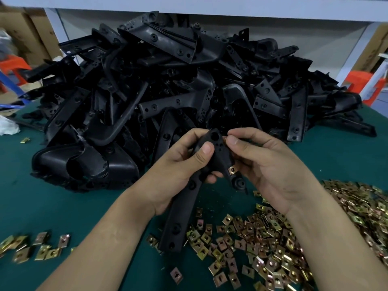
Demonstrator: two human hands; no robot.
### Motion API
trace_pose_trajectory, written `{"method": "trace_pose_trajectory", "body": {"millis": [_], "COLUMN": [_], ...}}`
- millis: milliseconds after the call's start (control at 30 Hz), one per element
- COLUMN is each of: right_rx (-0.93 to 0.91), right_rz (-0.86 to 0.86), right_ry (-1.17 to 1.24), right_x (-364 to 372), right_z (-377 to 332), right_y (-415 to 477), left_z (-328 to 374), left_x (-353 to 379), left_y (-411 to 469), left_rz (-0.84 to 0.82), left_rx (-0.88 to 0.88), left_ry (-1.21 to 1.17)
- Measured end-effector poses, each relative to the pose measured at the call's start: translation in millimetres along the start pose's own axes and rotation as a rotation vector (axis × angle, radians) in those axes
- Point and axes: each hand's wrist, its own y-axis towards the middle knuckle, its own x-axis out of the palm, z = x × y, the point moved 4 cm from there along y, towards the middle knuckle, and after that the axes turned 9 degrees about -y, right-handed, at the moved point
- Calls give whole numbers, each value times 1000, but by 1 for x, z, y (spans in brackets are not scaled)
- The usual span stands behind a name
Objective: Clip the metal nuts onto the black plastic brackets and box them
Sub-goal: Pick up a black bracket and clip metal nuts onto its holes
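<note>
Brass-coloured metal clip nuts (262, 248) strew the lower right; centre-frame, the left hand (182, 164) grips a long black plastic bracket (180, 217), the right hand (268, 164) pinching its top.

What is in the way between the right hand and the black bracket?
Nothing that shows. The right hand has its fingers pinching what looks like a metal nut right against the top edge of the black bracket, which the left hand grips.
</note>
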Motion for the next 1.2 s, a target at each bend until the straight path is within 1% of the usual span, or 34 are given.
{"method": "trace_pose_trajectory", "body": {"millis": [167,300,500,700,800,967,1200], "right_rx": [51,87,79,15,4,-25,-39], "right_rz": [-2,-4,24,47,89,80,141], "right_ry": [-4,78,164,115,128,119,79], "right_x": [4,12,16,17,18,20,21], "right_z": [4,10,14,12,13,12,15], "right_y": [-1,1,2,1,1,-1,-2], "left_z": [-2,-2,-1,-1,-2,-2,-5], "left_x": [-1,-1,-3,-4,-4,-4,-4], "left_y": [1,2,3,3,3,3,2], "left_rz": [22,24,35,39,44,53,65], "left_rx": [39,49,71,73,75,81,79], "left_ry": [-1,-23,-23,-38,-50,-71,-58]}}
